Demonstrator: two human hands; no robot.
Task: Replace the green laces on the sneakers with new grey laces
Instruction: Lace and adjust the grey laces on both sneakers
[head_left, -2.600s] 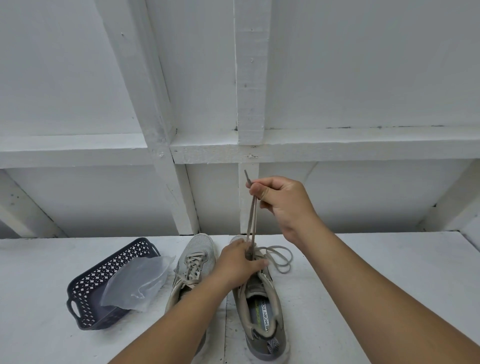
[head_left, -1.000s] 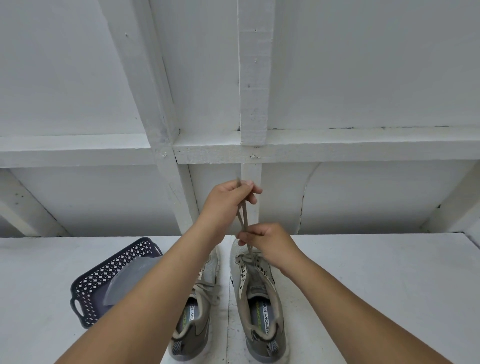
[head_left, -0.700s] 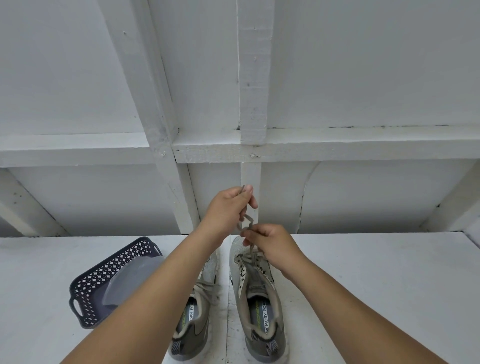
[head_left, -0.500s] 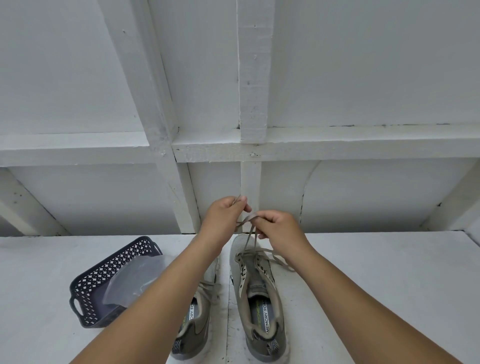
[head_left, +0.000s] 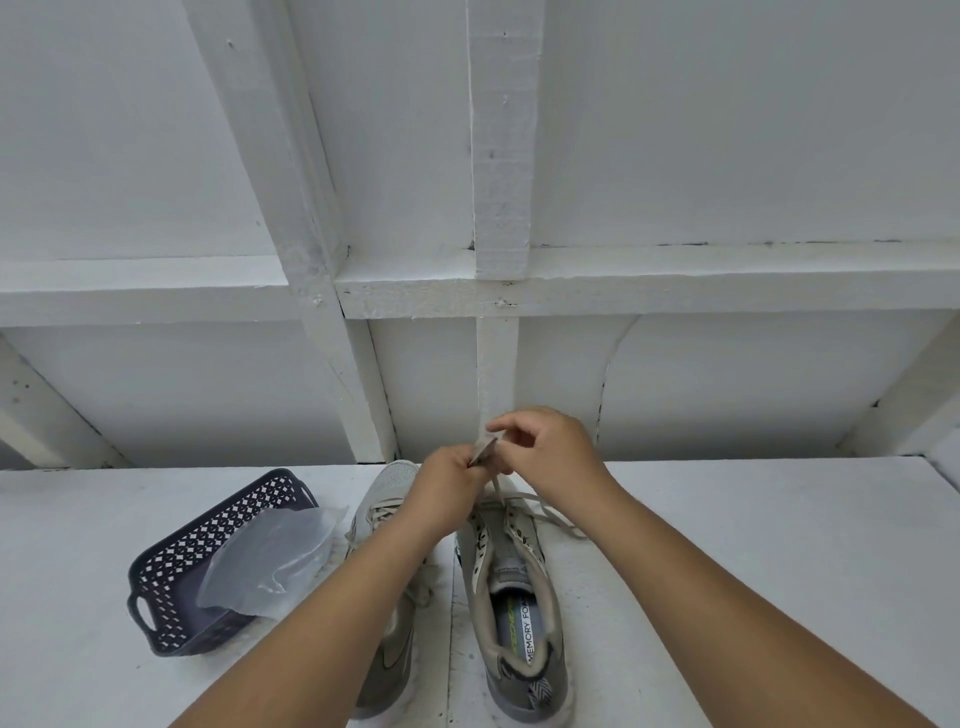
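Note:
Two grey-beige sneakers stand side by side on the white table, toes pointing away from me. The right sneaker (head_left: 514, 613) has its upper eyelets bare, and a loose greyish lace (head_left: 553, 517) trails from its toe end to the right. The left sneaker (head_left: 382, 499) is still laced and lies partly under my left forearm. Both hands meet above the right sneaker's toe. My left hand (head_left: 441, 491) pinches the lace's ends. My right hand (head_left: 550, 452) pinches the same lace just beside it, thumb and forefinger closed.
A dark perforated plastic basket (head_left: 176, 566) sits at the left with a clear plastic bag (head_left: 270, 561) draped over its rim. A white wall with wooden beams (head_left: 498, 156) rises right behind the table (head_left: 753, 519).
Both hands have dropped lower toward the right sneaker's toe and come together. The lace they held up taut now hangs slack, with a length lying to the right of the sneaker.

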